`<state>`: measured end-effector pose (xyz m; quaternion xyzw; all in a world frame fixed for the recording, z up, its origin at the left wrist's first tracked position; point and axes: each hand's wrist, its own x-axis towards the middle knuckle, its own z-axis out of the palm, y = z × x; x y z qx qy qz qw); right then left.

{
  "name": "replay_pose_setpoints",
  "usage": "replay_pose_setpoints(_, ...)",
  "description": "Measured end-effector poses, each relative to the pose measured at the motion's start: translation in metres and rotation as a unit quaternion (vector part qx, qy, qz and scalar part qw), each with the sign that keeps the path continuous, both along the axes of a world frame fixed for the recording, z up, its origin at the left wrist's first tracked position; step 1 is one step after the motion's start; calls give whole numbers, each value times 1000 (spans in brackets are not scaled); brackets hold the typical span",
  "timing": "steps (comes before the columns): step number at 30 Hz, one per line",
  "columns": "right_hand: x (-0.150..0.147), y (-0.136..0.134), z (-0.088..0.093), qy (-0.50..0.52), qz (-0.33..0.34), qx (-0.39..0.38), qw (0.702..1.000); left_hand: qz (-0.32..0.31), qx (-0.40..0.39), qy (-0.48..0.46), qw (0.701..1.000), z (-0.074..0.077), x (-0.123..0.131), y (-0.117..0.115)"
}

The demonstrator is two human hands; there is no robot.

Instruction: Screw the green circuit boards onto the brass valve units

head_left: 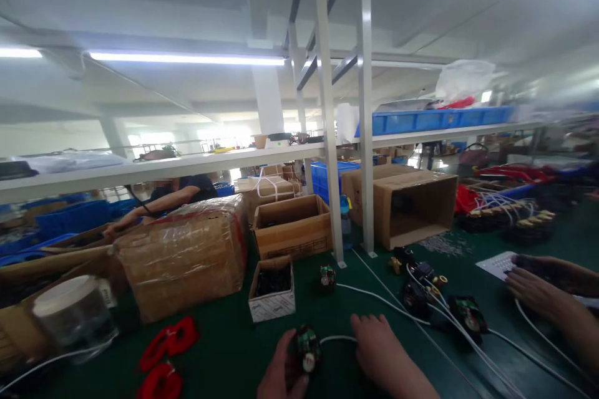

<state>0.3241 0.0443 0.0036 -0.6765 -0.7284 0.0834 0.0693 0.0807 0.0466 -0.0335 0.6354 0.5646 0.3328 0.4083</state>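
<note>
Closely, module (pixel 306 352) against left fingers (pixel 282 352) (right hand (pixel 380 352) beside)

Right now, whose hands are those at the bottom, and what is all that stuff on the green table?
The camera sits on a person's head, looking down, so the two hands at the bottom are theirs. The left hand holds a small black part with a green board. The right hand rests by a white cable; whether it grips it is unclear. On the green table lie cardboard boxes, red pieces and more parts. The hands at the right belong to a co-worker.
</note>
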Motion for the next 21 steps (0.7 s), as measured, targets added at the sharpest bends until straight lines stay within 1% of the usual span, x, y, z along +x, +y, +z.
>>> replay_pose_setpoints(4, 23, 2, -6, -16, -81, 32, 996, -22, 29, 11, 999, 7, 67, 32)
replay_pose_setpoints(7, 36, 0, -11, -49, -154, 90, 983, -34, 49, 19, 998, 13, 115, 52)
replay_pose_setpoints(9, 41, -2, -15, -67, -198, 135, 969, -33, 68, 28, 997, 16, 142, 65)
replay_pose_setpoints(11, 40, -5, -19, -67, -216, 171, 959, -31, 79, 32, 996, 18, 163, 76)
replay_pose_setpoints(13, 34, -6, -23, -49, -208, 189, 958, -29, 81, 35, 996, 21, 177, 86)
replay_pose_setpoints(14, 31, -7, -24, -36, -195, 185, 963, -30, 81, 37, 996, 23, 182, 91)
replay_pose_setpoints(17, 21, -5, -28, 2, -150, 145, 978, -38, 80, 43, 995, 28, 193, 99)
replay_pose_setpoints(19, 19, -2, -32, 7, -129, 133, 983, -48, 82, 45, 994, 31, 195, 98)
replay_pose_setpoints(21, 21, -1, -37, 1, -115, 139, 984, -57, 85, 45, 994, 33, 191, 90)
